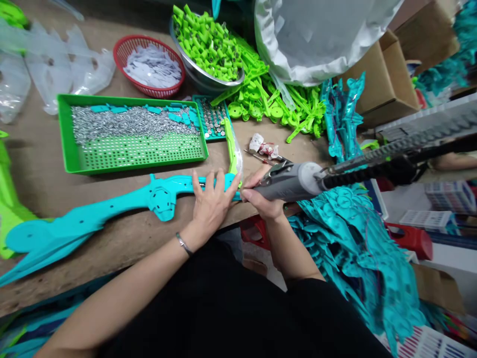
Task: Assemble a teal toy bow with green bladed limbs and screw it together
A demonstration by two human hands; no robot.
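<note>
A long turquoise plastic toy part (122, 206) lies across the table in front of me. My left hand (212, 204) presses flat on its right end, fingers spread. My right hand (266, 196) is wrapped round a grey electric screwdriver (286, 181) hung from a coiled cord. The tool lies nearly level and points left, its tip at the right end of the turquoise part. My fingers hide the exact contact. Just behind my left fingers lies a green and clear curved piece (233, 149).
A green tray (136, 164) of screws stands behind the part. Farther back are a red basket (117, 54) of white pieces, a metal bowl (208, 82) of green cylinders and piled green parts (276, 107). Turquoise parts (354, 248) are heaped at right, near a cardboard box (387, 79).
</note>
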